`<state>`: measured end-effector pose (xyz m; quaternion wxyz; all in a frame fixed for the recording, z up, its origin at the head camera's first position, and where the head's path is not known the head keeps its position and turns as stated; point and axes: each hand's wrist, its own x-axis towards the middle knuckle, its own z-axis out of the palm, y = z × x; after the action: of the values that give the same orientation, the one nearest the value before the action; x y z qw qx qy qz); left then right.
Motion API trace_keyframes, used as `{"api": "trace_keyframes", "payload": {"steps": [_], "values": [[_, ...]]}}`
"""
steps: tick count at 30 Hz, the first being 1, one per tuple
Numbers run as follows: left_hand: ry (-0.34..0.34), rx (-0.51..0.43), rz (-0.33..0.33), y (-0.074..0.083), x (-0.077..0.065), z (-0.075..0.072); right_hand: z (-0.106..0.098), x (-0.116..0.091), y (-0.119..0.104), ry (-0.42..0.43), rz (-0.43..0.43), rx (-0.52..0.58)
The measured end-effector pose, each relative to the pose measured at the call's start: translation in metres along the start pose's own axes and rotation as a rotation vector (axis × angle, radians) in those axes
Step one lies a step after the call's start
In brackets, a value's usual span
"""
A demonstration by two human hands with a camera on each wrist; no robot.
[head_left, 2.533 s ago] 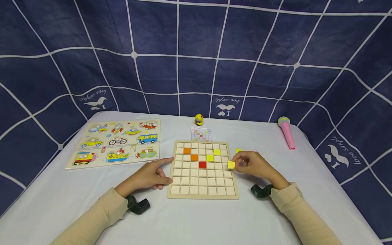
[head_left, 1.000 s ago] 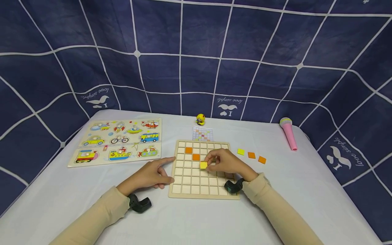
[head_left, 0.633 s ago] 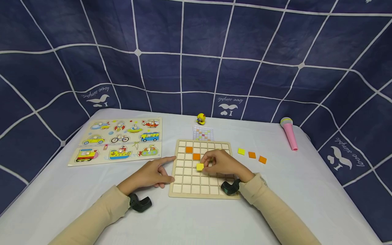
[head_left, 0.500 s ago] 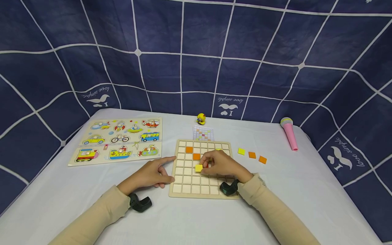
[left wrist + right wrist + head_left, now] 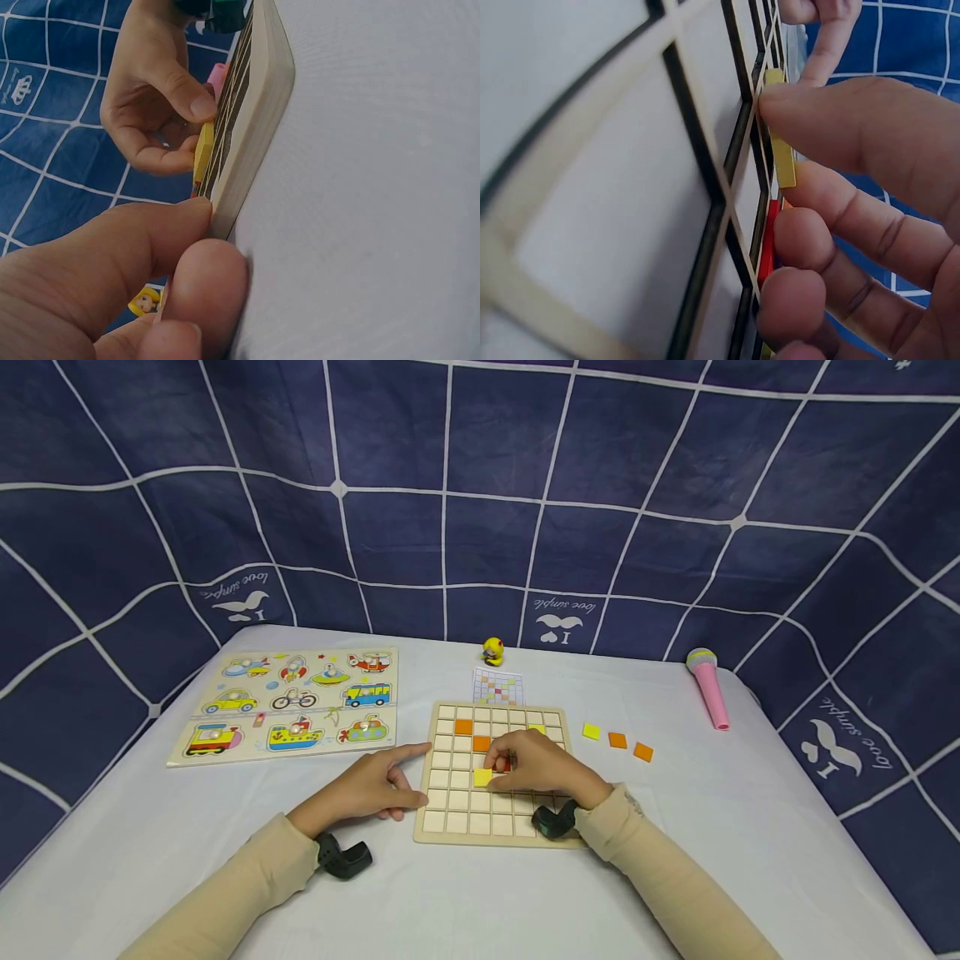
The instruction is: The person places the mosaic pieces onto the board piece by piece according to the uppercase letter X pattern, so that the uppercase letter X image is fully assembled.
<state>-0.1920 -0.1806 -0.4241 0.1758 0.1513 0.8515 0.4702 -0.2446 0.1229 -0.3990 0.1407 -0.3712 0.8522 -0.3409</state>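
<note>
Head view: yellow tile (image 5: 482, 778) now below and left of the red tile (image 5: 768, 240)

Nearest me is the near edge of the grid board (image 5: 480, 839), which lies around the middle of the table (image 5: 405, 902). My left hand (image 5: 373, 787) is at its left edge, forefinger out straight and thumb tip lower down, both touching the rim and gripping nothing; I'd say they steady it.

My right hand (image 5: 538, 767) pinches the yellow tile between thumb and forefinger. A second ago that tile was over the red one; it has since come toward me and leftward, to the third row from the near edge, third column from the left. I judge that carrying has given way to setting down, on a diagonal with the red tile. Whether it is seated I cannot tell: the right wrist view shows it edge-on.

Farther up the board, two orange tiles (image 5: 481, 743) step toward the far left corner, and a second yellow tile (image 5: 536, 728) shows near the far right corner. Off the right edge lie a loose yellow tile (image 5: 591, 731) and two loose orange tiles (image 5: 617, 740).

Toward the table's left edge is a picture puzzle (image 5: 255, 748). Beyond the board's far edge come a patterned card (image 5: 498, 687) and a small figurine (image 5: 492, 652); a pink microphone (image 5: 708, 692) lies toward the table's far right corner.
</note>
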Motion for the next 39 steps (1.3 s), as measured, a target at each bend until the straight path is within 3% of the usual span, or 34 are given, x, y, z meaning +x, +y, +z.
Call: {"api": "trace_keyframes", "payload": {"steps": [14, 25, 33, 39], "values": [[-0.001, -0.001, 0.001, 0.001, 0.001, 0.000, 0.000, 0.001, -0.002, -0.011, 0.006, -0.019], [0.001, -0.007, 0.000, 0.001, 0.000, 0.000, -0.007, -0.010, 0.009, 0.025, 0.008, 0.123], [0.000, -0.010, -0.001, 0.002, 0.000, 0.000, -0.014, -0.022, 0.019, 0.075, -0.057, 0.184], [-0.003, -0.008, -0.002, 0.003, -0.001, 0.000, -0.021, -0.035, 0.024, 0.114, -0.014, 0.231]]}}
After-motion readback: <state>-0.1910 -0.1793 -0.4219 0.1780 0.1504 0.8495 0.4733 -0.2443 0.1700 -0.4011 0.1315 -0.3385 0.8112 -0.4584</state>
